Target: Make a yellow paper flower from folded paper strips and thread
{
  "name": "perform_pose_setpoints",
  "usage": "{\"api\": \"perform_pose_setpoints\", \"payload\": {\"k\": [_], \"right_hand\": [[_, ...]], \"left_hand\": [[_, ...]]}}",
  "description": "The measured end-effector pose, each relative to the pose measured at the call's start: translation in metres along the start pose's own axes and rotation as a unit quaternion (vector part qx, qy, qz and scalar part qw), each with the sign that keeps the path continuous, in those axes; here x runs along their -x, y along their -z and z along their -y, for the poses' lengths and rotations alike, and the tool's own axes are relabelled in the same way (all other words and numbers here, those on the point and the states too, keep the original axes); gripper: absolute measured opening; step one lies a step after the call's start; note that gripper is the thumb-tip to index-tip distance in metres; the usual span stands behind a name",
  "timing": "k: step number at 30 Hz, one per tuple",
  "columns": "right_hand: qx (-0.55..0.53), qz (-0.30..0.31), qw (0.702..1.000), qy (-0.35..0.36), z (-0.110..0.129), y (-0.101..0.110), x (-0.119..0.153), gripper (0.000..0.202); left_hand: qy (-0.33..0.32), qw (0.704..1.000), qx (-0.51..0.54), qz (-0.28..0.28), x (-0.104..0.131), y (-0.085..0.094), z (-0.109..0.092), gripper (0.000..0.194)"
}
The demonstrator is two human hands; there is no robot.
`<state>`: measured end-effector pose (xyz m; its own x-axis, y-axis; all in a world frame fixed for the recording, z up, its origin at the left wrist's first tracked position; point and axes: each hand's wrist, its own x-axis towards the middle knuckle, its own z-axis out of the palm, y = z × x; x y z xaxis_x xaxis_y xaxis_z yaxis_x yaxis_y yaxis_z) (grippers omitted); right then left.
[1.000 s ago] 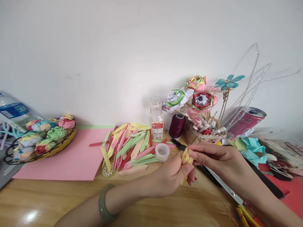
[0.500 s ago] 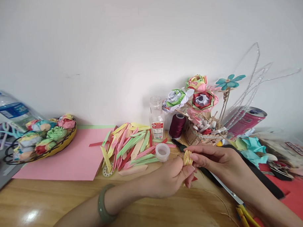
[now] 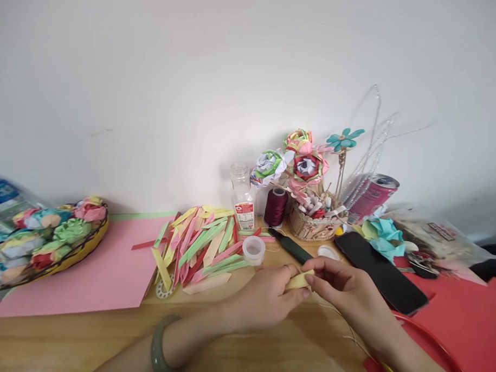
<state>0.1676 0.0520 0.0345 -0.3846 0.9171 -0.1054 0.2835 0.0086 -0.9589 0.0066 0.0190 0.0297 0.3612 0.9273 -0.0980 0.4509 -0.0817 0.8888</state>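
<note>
Between both hands, low and right of centre, is a small folded yellow paper piece (image 3: 299, 280). My left hand (image 3: 268, 294), with a green bangle on its wrist, is closed on the paper's left end. Thumb and fingers of my right hand (image 3: 341, 286) pinch its right end. A heap of folded paper strips (image 3: 205, 239) in pink, green, yellow and red lies to the left of the hands. Just behind the hands are a small clear cup (image 3: 253, 251) and a dark-handled tool (image 3: 294, 248).
A glass jar (image 3: 244, 199), a maroon thread spool (image 3: 276, 208) and a basket of paper flowers (image 3: 314, 224) stand by the wall. Right are a black phone (image 3: 381, 273), a pink can (image 3: 374, 197) and red paper (image 3: 472, 319). Left, a flower basket (image 3: 85, 251) sits on pink paper (image 3: 129, 266).
The view has shifted, exposing the phone and a white lid. The yellow paper, earlier a layered bundle between the fingertips, now shows a flat, longer side. Both hands have moved slightly lower.
</note>
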Motion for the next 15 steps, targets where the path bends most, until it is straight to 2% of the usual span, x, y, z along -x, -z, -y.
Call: {"api": "perform_pose_setpoints", "payload": {"k": [3, 7, 11, 15], "right_hand": [[-0.039, -0.03, 0.998, -0.026, -0.006, 0.004, 0.012, 0.027], [-0.063, -0.05, 0.996, -0.047, -0.012, 0.011, 0.026, 0.027], [-0.072, -0.059, 0.995, -0.048, -0.017, 0.016, 0.037, 0.026], [-0.066, -0.055, 0.994, -0.065, -0.024, 0.021, 0.042, 0.029]], "left_hand": [[0.037, 0.989, 0.121, 0.073, -0.001, -0.007, 0.002, 0.032], [0.078, 0.948, 0.254, 0.176, -0.001, -0.019, 0.006, 0.042], [0.093, 0.912, 0.336, 0.214, -0.002, -0.03, 0.006, 0.047], [0.127, 0.911, 0.332, 0.21, -0.004, -0.039, 0.004, 0.035]]}}
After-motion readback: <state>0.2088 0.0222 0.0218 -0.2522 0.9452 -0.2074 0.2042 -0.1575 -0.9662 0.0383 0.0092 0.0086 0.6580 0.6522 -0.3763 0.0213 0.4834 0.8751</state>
